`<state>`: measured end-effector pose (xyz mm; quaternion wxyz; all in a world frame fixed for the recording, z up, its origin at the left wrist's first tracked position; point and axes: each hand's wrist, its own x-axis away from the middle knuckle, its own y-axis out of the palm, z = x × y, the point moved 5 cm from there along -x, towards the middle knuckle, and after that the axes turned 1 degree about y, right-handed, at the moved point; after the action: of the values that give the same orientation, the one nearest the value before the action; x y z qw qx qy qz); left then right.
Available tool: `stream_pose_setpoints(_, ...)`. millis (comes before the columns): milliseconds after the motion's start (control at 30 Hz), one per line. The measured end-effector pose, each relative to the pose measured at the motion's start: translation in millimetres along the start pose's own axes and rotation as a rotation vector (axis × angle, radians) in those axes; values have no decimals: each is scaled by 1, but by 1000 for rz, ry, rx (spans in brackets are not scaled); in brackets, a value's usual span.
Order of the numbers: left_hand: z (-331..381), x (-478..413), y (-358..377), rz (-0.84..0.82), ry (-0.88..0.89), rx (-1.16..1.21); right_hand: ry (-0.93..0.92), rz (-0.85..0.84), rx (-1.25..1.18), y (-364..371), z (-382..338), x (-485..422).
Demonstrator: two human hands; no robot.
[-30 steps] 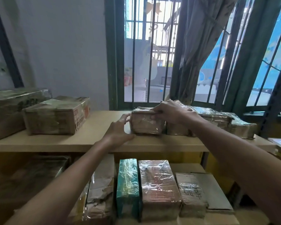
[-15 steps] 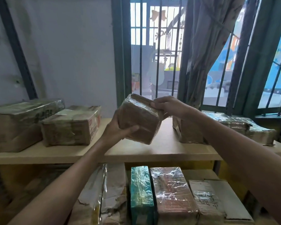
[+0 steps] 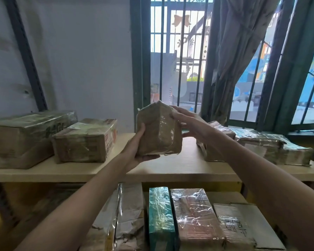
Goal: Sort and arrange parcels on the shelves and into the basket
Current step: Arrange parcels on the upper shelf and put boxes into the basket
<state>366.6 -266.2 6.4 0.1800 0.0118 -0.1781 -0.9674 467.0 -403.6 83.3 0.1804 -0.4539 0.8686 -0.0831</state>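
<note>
A small brown parcel (image 3: 159,132) wrapped in clear tape is held up above the middle of the top shelf (image 3: 181,169), turned on its corner. My left hand (image 3: 137,147) grips it from below and the left side. My right hand (image 3: 187,122) holds its upper right edge with fingers along the side. Two brown boxes, a large one (image 3: 20,136) and a smaller one (image 3: 85,140), sit on the shelf's left. Wrapped parcels (image 3: 261,147) lie on its right.
The lower shelf holds a teal parcel (image 3: 160,214), a reddish wrapped parcel (image 3: 194,216), a taped brown box (image 3: 232,225) and torn paper parcels (image 3: 123,220). Behind the shelf are a barred window (image 3: 178,57) and a tied curtain (image 3: 234,51). No basket is in view.
Both hands lifted the small parcel off the top shelf, raised it and turned it so a corner points up. My view has tilted upward.
</note>
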Motion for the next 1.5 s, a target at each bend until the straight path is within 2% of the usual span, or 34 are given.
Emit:
stream_pose_setpoints(100, 1, 1, 2, -54, -59, 90, 33, 1, -37, 4, -5, -1)
stream_pose_setpoints(200, 5, 4, -1, -40, -61, 102, 57, 39, 4, 2, -10, -2)
stream_pose_setpoints(300, 17, 6, 0, 127, 161, 57, 210, 67, -29, -6, -3, -3)
stream_pose_setpoints(367, 35, 15, 0, 300, 452, -282, 394, -83, -236, 0, 8, 0)
stream_pose_setpoints(433, 45, 25, 5, 364, 732, -700, 458, -157, -439, 6, 16, 1)
stream_pose_setpoints(500, 47, 32, 10, 381, 884, -947, 421, -118, -533, 9, 21, -3)
stream_pose_setpoints(567, 48, 37, 15, 362, 992, -1129, 357, -60, -524, 13, 22, -8)
stream_pose_setpoints(633, 46, 39, 18, 276, 1046, -1204, 296, -11, -487, 14, 22, -10)
stream_pose_setpoints(733, 38, 32, 12, 198, 937, -1073, 196, 42, -448, 14, 25, -11)
stream_pose_setpoints(867, 24, 17, -3, 86, 570, -563, 39, 36, -385, 12, 27, -11)
stream_pose_setpoints(900, 22, 15, -5, 68, 530, -522, 31, 20, -345, 12, 24, -9)
stream_pose_setpoints(1033, 18, 13, -11, 157, 588, -627, 56, -7, -207, 11, 21, -6)
stream_pose_setpoints(1200, 18, 6, -27, 226, 554, -586, 155, 47, 10, -3, 28, -8)
stream_pose_setpoints(1267, 14, 2, -38, 399, 495, -523, 260, 93, 154, -3, 39, -10)
stream_pose_setpoints(1333, 10, -1, -44, 611, 435, -591, 365, 134, 386, 8, 49, -14)
stream_pose_setpoints(1367, 10, -3, -43, 655, 410, -660, 410, 153, 465, 14, 53, -15)
stream_pose_setpoints(1400, 10, -5, -41, 657, 392, -719, 434, 176, 484, 20, 56, -17)
stream_pose_setpoints(1500, 12, -6, -37, 576, 423, -795, 412, 262, 295, 30, 56, -26)
